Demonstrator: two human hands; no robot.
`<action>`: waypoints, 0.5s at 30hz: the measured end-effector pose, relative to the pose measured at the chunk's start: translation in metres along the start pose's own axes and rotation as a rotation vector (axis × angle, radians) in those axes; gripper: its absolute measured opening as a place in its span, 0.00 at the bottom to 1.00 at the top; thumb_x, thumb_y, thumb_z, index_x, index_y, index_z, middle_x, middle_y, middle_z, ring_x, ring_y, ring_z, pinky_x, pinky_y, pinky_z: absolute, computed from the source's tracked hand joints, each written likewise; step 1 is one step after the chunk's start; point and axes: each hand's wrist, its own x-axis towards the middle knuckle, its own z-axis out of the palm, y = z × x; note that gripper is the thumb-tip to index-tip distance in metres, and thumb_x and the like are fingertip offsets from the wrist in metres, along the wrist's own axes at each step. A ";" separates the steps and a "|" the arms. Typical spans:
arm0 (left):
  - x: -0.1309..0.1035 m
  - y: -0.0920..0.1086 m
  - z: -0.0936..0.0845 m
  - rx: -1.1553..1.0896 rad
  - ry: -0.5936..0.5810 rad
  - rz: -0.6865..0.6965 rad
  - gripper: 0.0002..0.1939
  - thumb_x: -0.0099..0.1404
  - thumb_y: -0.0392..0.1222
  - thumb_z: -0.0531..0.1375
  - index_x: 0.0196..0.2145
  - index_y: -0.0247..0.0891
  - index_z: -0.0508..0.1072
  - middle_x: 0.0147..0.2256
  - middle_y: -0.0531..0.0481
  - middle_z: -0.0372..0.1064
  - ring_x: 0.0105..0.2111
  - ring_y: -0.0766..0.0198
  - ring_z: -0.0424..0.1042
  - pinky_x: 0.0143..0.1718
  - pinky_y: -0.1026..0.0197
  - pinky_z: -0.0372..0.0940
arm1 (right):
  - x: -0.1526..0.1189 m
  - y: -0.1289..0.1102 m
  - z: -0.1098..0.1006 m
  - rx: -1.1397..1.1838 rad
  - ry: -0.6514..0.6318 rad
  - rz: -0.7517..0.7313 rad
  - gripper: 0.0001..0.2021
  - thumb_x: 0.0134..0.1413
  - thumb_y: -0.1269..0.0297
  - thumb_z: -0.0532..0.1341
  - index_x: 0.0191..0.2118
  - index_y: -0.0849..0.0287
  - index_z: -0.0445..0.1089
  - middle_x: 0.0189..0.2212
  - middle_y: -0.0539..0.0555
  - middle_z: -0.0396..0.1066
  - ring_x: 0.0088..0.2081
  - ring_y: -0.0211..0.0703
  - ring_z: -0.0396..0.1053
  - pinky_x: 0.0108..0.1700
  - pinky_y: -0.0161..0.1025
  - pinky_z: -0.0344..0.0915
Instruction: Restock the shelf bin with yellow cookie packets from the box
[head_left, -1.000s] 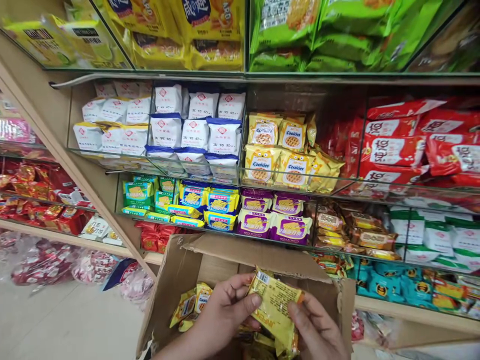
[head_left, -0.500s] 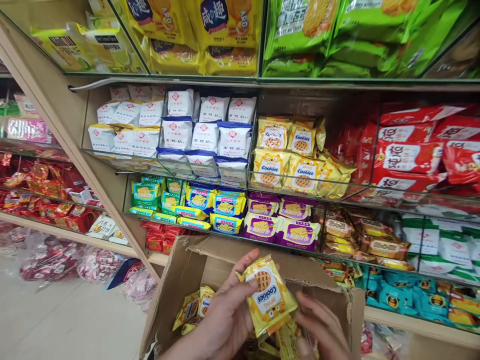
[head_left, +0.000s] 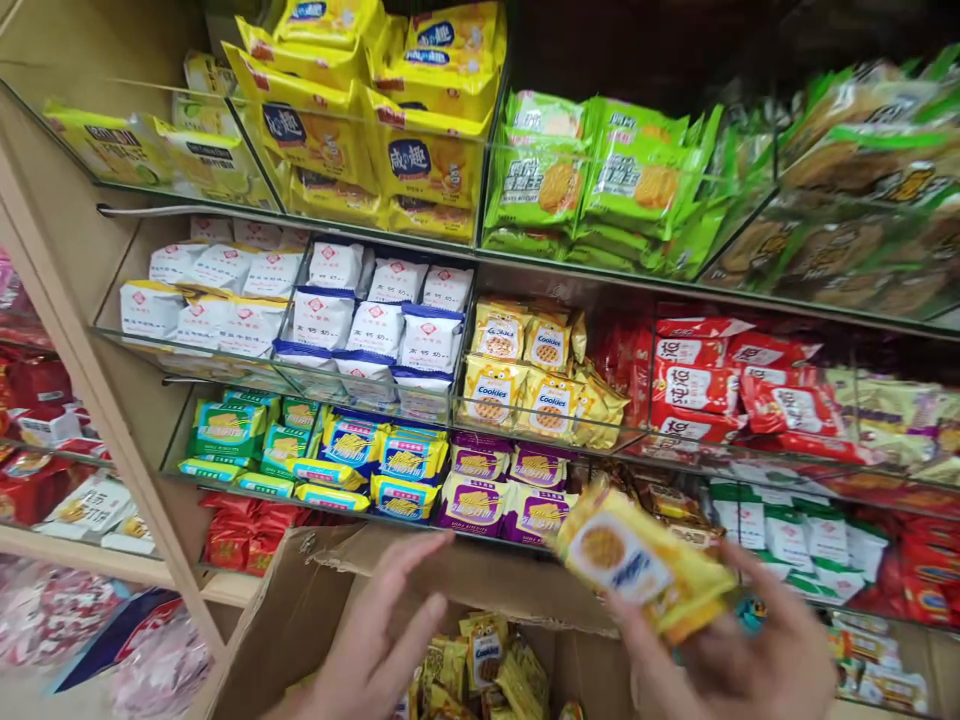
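Observation:
A yellow cookie packet (head_left: 637,565) is gripped in my right hand (head_left: 735,640), raised over the right side of an open cardboard box (head_left: 375,562). The packet is slightly blurred and tilted, its printed face towards me. My left hand (head_left: 386,630) hangs over the box with its fingers apart and nothing in them. Below and between my hands, more yellow cookie packets (head_left: 487,648) lie loose in the box. On the middle shelf ahead stand matching cookie packets (head_left: 551,400) in stacked rows, behind a clear front panel.
White biscuit packets (head_left: 375,325) fill the bins left of the cookies, red packets (head_left: 694,385) those to the right. Purple soda biscuits (head_left: 472,502) sit just beyond the box. Glass shelf fronts and a wooden upright (head_left: 97,400) edge the space. Plastic bags (head_left: 67,610) lie on the floor at left.
The cookie packet has passed from my left hand to my right and moved right and up. My left hand has let go and moved left. The view has tilted upward and shifted right.

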 end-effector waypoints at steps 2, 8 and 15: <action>0.019 -0.018 -0.020 0.308 0.057 0.263 0.22 0.63 0.33 0.54 0.53 0.50 0.60 0.51 0.50 0.66 0.53 0.60 0.62 0.55 0.54 0.57 | 0.052 -0.031 -0.007 -0.246 -0.022 -0.313 0.35 0.43 0.57 0.65 0.56 0.62 0.53 0.42 0.62 0.67 0.33 0.47 0.72 0.31 0.41 0.72; 0.024 -0.058 -0.028 0.719 0.021 0.302 0.21 0.63 0.35 0.54 0.53 0.42 0.59 0.55 0.43 0.59 0.57 0.54 0.57 0.55 0.47 0.59 | 0.149 -0.089 0.036 -1.244 -0.279 -0.732 0.26 0.55 0.75 0.48 0.60 0.71 0.50 0.44 0.70 0.61 0.39 0.53 0.68 0.37 0.45 0.67; 0.015 -0.058 -0.023 0.819 -0.004 0.290 0.18 0.62 0.34 0.53 0.50 0.41 0.64 0.56 0.42 0.58 0.58 0.52 0.55 0.55 0.46 0.60 | 0.200 -0.078 0.092 -1.503 -0.454 -0.492 0.20 0.51 0.81 0.45 0.50 0.79 0.60 0.37 0.72 0.68 0.41 0.59 0.70 0.38 0.45 0.66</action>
